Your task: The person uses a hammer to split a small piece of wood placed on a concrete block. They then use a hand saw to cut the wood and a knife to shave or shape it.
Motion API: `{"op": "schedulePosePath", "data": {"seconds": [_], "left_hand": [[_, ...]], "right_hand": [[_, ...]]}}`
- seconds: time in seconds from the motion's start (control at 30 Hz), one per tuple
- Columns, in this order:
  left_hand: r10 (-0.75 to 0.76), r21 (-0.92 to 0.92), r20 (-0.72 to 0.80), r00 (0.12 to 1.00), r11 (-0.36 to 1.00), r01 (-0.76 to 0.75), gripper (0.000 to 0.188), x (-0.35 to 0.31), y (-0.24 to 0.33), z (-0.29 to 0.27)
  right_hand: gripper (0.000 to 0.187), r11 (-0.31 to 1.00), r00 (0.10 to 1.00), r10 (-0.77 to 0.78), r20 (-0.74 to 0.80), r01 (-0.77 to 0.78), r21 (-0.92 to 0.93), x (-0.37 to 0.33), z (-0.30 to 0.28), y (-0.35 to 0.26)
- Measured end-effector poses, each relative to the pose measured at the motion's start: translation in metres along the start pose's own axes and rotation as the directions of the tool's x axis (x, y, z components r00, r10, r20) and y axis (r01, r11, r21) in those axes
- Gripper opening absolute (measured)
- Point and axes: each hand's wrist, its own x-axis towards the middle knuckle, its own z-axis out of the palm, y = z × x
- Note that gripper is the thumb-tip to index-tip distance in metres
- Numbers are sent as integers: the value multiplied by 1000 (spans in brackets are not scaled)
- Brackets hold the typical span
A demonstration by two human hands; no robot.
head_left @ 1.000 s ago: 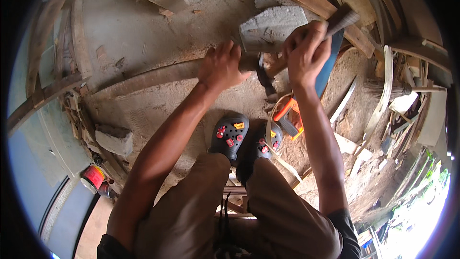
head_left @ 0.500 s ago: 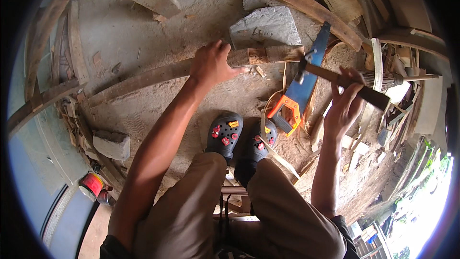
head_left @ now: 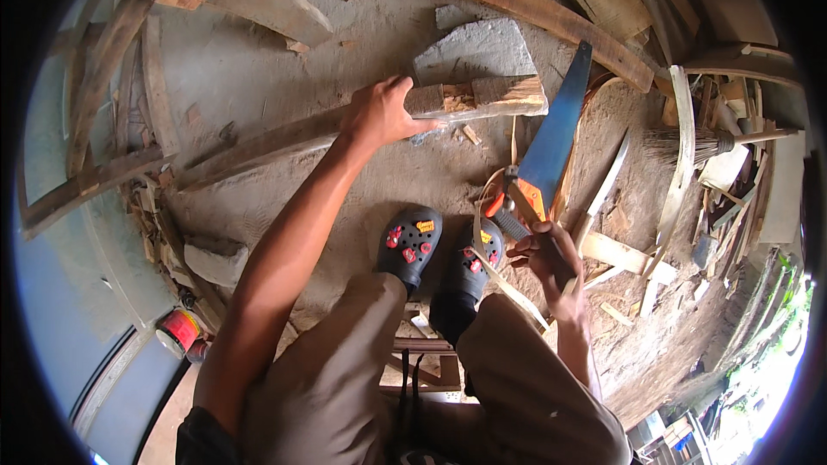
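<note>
Plenty of room beyond the beam [head_left: 284, 143], where bare floor [head_left: 362, 39] opens wide, though the concrete block [head_left: 478, 47] crowds that side near the beam's end! On the near side, a lane runs between beam and clogs [head_left: 411, 248], with the left forearm [head_left: 297, 224] cutting across. Over right, the saw [head_left: 558, 138] bars the straight path from right hand [head_left: 551, 263] to beam, and a curling strip [head_left: 508, 286] crosses the gap beside the right clog.
</note>
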Motion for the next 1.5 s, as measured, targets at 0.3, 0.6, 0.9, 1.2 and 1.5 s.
{"op": "schedulePosePath", "data": {"seconds": [0.3,0.6,0.9,1.2,1.5], "left_hand": [[22,184,-82,996,983,-7,79,-14,17,17],[205,-121,-243,948,963,-239,59,-10,15,8],[212,-103,-299,930,962,-253,37,-18,52,21],[198,-203,-310,930,942,-268,32,-16,49,27],[167,-105,-242,956,975,-197,59,-15,33,14]], "right_hand": [[68,926,981,148,122,-181,331,-24,2,0],[30,965,954,262,145,-262,-20,-21,9,22],[33,971,971,238,8,-238,23,-10,6,19],[32,938,944,329,31,-330,101,-7,16,12],[54,968,980,156,-122,-128,214,-17,34,26]]}}
